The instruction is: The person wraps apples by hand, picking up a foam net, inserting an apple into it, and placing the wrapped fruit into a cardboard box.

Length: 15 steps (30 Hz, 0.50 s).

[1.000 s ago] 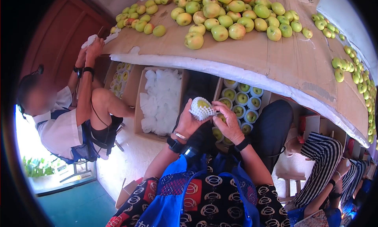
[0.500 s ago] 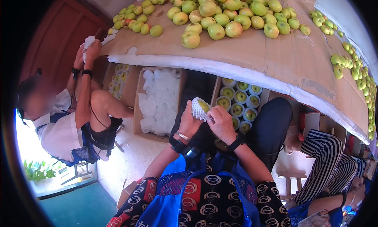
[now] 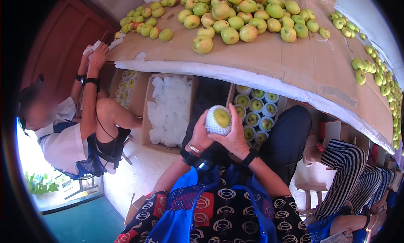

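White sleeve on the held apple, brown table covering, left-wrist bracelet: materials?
Sleeve: probably plastic foam, matte white; its netted texture hugs the apple. Table covering: likely cardboard, dull brown, with creases and printed marks. Bracelet: looks like polished metal, silvery and glinting, though coated plastic can't be excluded.

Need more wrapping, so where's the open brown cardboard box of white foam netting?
In the head view, that box is left of centre, below the cardboard-covered table's white edge, up and left of the left hand.

pass: over apple box (image 3: 230,94) | obstacles: table edge (image 3: 252,78), right knee (image 3: 296,118)
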{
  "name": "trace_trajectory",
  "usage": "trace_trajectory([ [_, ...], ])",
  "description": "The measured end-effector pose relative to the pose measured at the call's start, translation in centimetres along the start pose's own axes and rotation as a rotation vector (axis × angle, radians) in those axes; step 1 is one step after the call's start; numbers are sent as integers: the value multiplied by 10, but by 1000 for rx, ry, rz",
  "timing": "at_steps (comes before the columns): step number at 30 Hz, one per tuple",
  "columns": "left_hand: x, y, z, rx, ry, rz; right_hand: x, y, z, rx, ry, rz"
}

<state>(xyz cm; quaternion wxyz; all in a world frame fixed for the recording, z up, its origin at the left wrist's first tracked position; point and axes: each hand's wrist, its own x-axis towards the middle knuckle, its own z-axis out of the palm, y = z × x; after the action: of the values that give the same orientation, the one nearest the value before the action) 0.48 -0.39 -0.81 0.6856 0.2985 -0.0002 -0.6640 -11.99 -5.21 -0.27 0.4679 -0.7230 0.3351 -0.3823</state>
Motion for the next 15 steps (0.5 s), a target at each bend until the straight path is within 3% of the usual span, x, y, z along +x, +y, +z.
trace_trajectory([
  [9,3,-9,1,15,-107,15,6,6,-2,-183,130,-121],
  [12,2,-2,6,114,-30,54,12,6,-9,-275,185,-273],
  [15,-9,17,28,128,78,-60,15,6,-18,-402,123,-375],
])
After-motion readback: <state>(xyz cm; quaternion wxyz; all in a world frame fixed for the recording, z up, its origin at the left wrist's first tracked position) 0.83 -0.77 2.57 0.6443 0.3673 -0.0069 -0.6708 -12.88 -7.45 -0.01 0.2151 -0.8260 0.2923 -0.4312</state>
